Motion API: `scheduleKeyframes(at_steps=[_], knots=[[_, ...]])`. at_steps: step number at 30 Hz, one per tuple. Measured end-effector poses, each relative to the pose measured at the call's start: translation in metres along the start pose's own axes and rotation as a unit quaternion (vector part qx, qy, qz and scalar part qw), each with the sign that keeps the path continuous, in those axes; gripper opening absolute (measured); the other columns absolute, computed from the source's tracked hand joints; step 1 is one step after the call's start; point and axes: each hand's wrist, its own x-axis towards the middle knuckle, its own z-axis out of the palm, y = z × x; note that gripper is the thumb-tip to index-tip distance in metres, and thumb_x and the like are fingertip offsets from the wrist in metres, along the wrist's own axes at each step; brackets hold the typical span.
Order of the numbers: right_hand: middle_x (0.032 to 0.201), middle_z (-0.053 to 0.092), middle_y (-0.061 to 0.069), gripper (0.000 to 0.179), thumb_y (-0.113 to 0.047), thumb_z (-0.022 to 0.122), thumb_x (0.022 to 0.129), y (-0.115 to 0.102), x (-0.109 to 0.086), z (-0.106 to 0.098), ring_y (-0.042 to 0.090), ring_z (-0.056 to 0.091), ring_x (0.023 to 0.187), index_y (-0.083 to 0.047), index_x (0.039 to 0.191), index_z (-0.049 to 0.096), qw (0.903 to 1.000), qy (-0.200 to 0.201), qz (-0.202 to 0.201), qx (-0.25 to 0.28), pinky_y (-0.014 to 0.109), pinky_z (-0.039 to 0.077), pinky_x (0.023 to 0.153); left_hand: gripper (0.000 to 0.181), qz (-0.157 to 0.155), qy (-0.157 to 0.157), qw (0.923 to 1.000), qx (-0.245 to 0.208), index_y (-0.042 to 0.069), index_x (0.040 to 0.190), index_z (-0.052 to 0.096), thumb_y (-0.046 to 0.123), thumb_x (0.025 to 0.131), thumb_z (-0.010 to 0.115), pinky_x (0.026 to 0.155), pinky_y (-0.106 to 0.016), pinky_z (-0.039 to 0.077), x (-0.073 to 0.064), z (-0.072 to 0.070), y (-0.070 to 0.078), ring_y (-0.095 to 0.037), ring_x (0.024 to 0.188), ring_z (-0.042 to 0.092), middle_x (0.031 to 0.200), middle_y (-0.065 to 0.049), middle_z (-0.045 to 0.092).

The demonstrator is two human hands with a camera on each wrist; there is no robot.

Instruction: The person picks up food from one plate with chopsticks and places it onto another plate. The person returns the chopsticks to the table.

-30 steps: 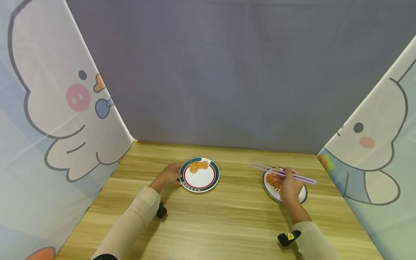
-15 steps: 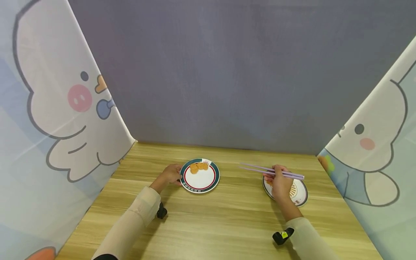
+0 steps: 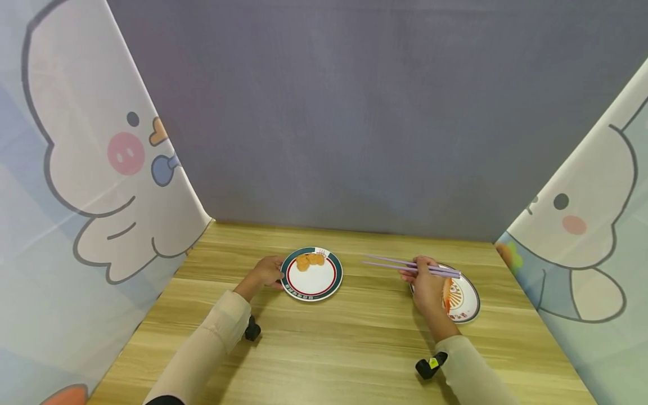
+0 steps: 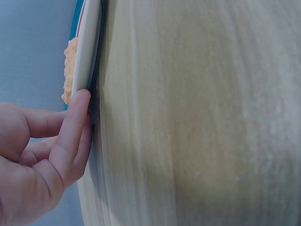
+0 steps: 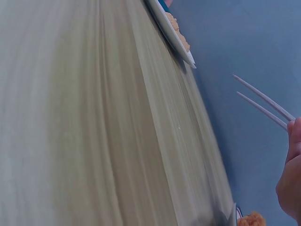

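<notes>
My left hand (image 3: pixel 268 272) pinches the left edge of a white plate (image 3: pixel 314 282) with a green and red rim. Golden breaded pieces, like chicken nuggets (image 3: pixel 302 262), lie toward the plate's far side; the left wrist view shows that food (image 4: pixel 69 70) edge-on beside my fingers. My right hand (image 3: pixel 428 286) holds a pair of lilac chopsticks (image 3: pixel 445 271), their tips apart, pointing left, with nothing between them. It hovers over the left part of a second white plate (image 3: pixel 468 301) with a dark rim. Orange food (image 3: pixel 448 293) on that plate is largely hidden by this hand.
Both plates stand on a wood-grain table (image 3: pixel 334 349). A grey curtain (image 3: pixel 324 124) closes off the back, and printed cartoon sheets hang at both sides. Black wrist cameras (image 3: pixel 430 365) are strapped near the sleeves.
My right hand has moved left with the chopsticks, bringing their tips nearer the left plate and uncovering more of the right plate. My left hand stays at its plate's edge.
</notes>
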Motion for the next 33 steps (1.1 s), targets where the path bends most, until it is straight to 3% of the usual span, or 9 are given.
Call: scheduleKeyframes(at_steps=[33], knots=[[0.072,0.069,0.004,0.016,-0.006,0.052,0.103,0.024,-0.005,0.035,0.017,0.072,0.054,0.000,0.090,0.059,0.9989,-0.034,0.001,0.033,0.025,0.060,0.042,0.054,-0.001,0.004,1.0000,0.001,-0.005,0.143,0.051,-0.014,0.090,0.056,0.064,-0.031,0.068,-0.001,0.001,0.000,-0.025,0.084,0.068,0.118,-0.027,0.061]])
